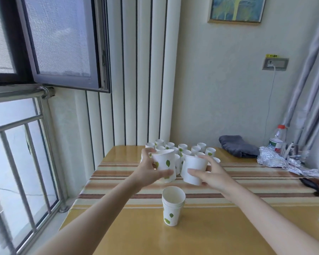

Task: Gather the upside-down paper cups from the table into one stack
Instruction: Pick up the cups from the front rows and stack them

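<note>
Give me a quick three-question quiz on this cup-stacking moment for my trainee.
1. True or false: both hands hold a paper cup.
2. Which way does the stack's mouth face: A) up, B) down, C) sideways?
3. What lies at the table's far right edge beside the clear plastic bottle?

Key
1. True: the left hand grips a leaf-printed white paper cup, the right hand a plain-looking white paper cup.
2. A: the short nested stack of white paper cups opens upward.
3. Crumpled silver foil, by the bottle.

White leaf-printed paper cups (184, 151) clustered at table's far edge; short upright stack (172, 205) nearer.
</note>
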Demonstrator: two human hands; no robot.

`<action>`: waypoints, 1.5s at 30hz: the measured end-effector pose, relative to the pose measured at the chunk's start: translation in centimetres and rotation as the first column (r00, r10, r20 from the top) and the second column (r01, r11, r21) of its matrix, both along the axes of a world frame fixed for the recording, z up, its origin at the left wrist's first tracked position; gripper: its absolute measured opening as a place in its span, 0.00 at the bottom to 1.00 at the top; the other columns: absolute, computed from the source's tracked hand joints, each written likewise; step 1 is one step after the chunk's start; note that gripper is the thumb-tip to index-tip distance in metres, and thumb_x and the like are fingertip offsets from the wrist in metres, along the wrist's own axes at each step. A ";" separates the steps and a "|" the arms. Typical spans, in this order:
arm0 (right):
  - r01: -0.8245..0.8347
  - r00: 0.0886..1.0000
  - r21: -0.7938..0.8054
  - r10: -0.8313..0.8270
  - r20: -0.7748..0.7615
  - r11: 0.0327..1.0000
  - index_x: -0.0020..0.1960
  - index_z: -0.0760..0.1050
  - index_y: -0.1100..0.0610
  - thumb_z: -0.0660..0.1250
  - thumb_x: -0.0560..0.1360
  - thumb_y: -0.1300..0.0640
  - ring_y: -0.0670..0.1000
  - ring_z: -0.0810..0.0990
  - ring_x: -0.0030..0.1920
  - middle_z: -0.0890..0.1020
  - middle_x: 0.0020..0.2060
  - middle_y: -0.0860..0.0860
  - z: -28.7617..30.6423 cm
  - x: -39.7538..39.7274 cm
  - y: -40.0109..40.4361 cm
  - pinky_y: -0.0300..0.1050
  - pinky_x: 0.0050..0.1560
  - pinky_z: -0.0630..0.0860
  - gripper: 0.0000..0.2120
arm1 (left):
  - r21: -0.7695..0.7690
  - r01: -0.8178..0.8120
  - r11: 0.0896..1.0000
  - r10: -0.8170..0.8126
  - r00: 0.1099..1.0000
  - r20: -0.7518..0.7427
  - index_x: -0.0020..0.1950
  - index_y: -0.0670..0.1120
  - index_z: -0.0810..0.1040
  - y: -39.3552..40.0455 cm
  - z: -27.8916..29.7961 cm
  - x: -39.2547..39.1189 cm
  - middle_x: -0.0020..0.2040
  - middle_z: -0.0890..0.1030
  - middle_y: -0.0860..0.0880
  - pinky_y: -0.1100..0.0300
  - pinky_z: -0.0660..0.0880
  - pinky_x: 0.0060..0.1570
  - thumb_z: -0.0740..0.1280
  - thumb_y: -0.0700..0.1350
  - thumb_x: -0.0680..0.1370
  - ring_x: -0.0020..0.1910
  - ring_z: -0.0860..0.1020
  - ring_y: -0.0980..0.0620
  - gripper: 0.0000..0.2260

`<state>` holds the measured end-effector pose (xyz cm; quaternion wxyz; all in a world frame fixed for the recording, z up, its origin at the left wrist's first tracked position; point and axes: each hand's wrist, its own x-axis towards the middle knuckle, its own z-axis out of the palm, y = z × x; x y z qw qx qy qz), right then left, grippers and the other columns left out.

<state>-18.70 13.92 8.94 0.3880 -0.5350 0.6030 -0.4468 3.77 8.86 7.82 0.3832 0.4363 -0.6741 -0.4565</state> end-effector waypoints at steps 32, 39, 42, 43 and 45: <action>-0.130 0.974 -0.146 0.098 -0.206 0.981 0.69 0.63 0.43 0.77 0.67 0.51 0.42 0.75 0.58 0.75 0.61 0.41 -5.2 3.7 -0.4 0.40 0.58 0.73 0.35 | 0.143 0.132 0.981 -0.124 0.990 -0.061 0.69 0.55 0.70 0.0 -6.0 2.1 0.66 0.79 0.56 0.56 0.77 0.61 0.78 0.53 0.69 0.65 0.77 0.60 0.31; -0.224 0.945 -0.063 0.201 -0.256 0.972 0.69 0.63 0.40 0.74 0.58 0.30 0.36 0.68 0.65 0.71 0.63 0.35 -6.0 3.1 -1.3 0.40 0.63 0.68 0.44 | 0.187 -0.019 0.982 0.046 0.989 -0.142 0.65 0.50 0.75 -3.6 -5.5 1.4 0.63 0.81 0.52 0.55 0.73 0.66 0.70 0.55 0.77 0.62 0.78 0.56 0.19; -0.105 0.988 -0.072 0.096 -0.124 0.992 0.66 0.67 0.44 0.66 0.70 0.34 0.42 0.72 0.63 0.73 0.64 0.43 -5.3 2.0 -4.1 0.42 0.63 0.68 0.28 | 0.124 -0.127 0.984 0.134 0.990 -0.044 0.64 0.47 0.75 -6.4 -5.1 -0.2 0.65 0.78 0.47 0.60 0.76 0.55 0.68 0.49 0.79 0.58 0.79 0.53 0.15; -0.046 0.993 -0.076 0.037 -0.109 0.996 0.66 0.68 0.47 0.65 0.75 0.40 0.44 0.73 0.62 0.74 0.64 0.47 -5.1 1.5 -5.4 0.41 0.62 0.68 0.22 | 0.104 -0.136 0.985 0.137 0.991 -0.001 0.65 0.47 0.74 -7.3 -4.9 -0.7 0.66 0.76 0.48 0.61 0.76 0.52 0.69 0.49 0.78 0.59 0.77 0.52 0.17; 0.053 0.987 -0.053 -0.061 -0.148 0.997 0.68 0.68 0.52 0.65 0.77 0.48 0.48 0.74 0.62 0.73 0.65 0.50 -5.2 0.5 -8.2 0.42 0.60 0.69 0.21 | 0.067 -0.141 0.988 0.132 0.984 0.122 0.70 0.48 0.70 -8.9 -4.7 -1.9 0.68 0.72 0.49 0.63 0.76 0.48 0.71 0.48 0.77 0.61 0.74 0.51 0.23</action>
